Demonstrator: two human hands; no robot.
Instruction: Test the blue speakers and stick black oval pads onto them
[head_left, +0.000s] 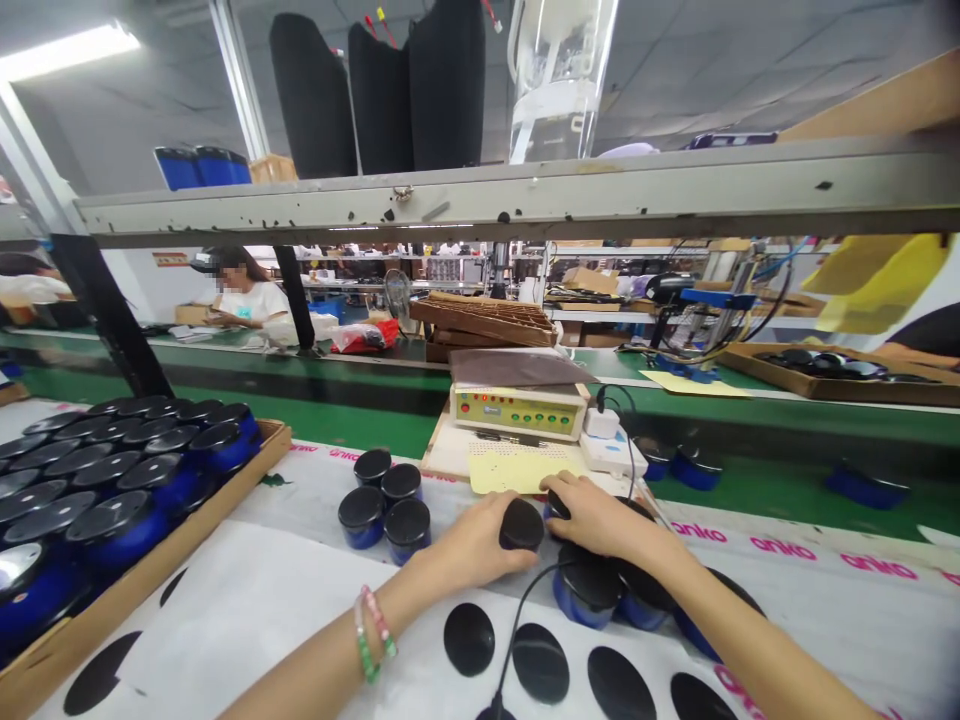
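Note:
My left hand point(474, 543), with a beaded bracelet on its wrist, is closed around a short cylinder with a black top point(521, 526). Just to the right, the fingers of my right hand point(589, 512) curl over another black-topped cylinder point(556, 505), which they partly hide. Close in front of my right hand stands a group of blue cylinders with black tops point(589, 590), some hidden under my forearm. Several more black-topped cylinders point(362, 515) stand left of my left hand. A white sheet with black round stickers point(541, 662) lies nearest me, crossed by a black cable point(517, 625).
A cardboard tray point(247, 480) of blue cylinders stands at left. Behind my hands sits a tester box point(517, 408) beside a white power strip point(611, 450). A green conveyor belt point(360, 400) runs across, carrying blue cylinders point(697, 468). A shelf point(465, 205) hangs overhead; a person point(251, 295) sits beyond.

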